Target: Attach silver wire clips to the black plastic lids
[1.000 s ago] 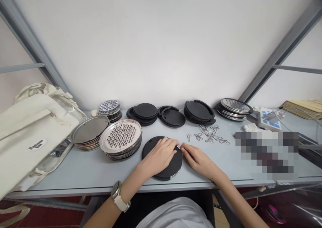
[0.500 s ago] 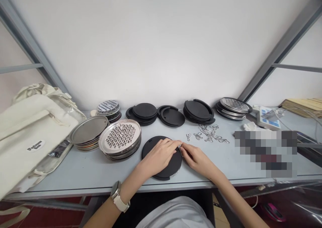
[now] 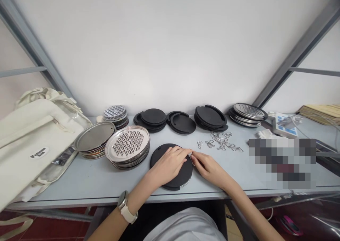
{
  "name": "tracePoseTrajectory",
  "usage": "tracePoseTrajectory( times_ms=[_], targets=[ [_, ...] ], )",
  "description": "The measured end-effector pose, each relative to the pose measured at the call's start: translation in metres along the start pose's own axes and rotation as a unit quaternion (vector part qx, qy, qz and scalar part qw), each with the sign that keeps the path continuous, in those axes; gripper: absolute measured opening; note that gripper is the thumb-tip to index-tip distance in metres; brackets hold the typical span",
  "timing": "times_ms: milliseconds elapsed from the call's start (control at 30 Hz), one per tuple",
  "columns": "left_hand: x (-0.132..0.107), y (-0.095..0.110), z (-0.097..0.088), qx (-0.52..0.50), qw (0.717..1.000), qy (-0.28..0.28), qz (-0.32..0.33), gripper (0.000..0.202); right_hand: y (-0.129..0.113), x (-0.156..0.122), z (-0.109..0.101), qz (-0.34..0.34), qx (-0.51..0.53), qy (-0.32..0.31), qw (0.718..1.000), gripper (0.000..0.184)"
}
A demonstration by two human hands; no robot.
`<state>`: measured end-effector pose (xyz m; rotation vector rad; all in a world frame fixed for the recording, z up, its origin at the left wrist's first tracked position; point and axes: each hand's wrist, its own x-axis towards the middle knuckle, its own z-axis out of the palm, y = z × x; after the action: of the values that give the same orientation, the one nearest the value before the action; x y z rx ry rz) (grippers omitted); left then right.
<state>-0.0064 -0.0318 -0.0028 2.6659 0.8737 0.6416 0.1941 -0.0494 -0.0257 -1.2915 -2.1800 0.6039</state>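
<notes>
A round black plastic holder (image 3: 183, 175) lies on the table in front of me, with a thin shiny metal rim along its lower right edge. My left hand (image 3: 170, 164) lies over it, fingers together, their tips at its upper right edge. My right hand (image 3: 208, 166) is closed in a pinch at that same edge, on a small silver wire clip (image 3: 193, 162) mostly hidden by the fingers. Several loose wire clips (image 3: 221, 141) lie beyond my right hand. A stack of round metal graters (image 3: 127, 147) stands to the left of the holder.
Flat metal discs (image 3: 95, 136) and small graters (image 3: 114, 112) are stacked at left, beside a cream bag (image 3: 32, 138). Along the wall sit black holders (image 3: 152, 117), more holders (image 3: 211, 117) and assembled graters (image 3: 248, 111). A power strip (image 3: 285, 125) lies at right.
Both hands keep nearly the same pose at the holder's edge. The whole view has shifted very slightly.
</notes>
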Motion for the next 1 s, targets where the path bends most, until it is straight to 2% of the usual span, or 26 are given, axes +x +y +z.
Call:
tracePoseTrajectory(
  times_ms=[400, 1000],
  targets=[
    [0.0001, 0.0009, -0.0012, -0.004, 1.0, -0.005, 0.001, 0.036, -0.0003, -0.0005, -0.0002, 0.005, -0.011, -0.007, 1.0, 0.035],
    [-0.0013, 0.0012, -0.0005, -0.005, 1.0, -0.001, -0.013, 0.035, 0.0, 0.0, -0.0001, 0.012, -0.023, -0.008, 1.0, 0.034]
  ],
)
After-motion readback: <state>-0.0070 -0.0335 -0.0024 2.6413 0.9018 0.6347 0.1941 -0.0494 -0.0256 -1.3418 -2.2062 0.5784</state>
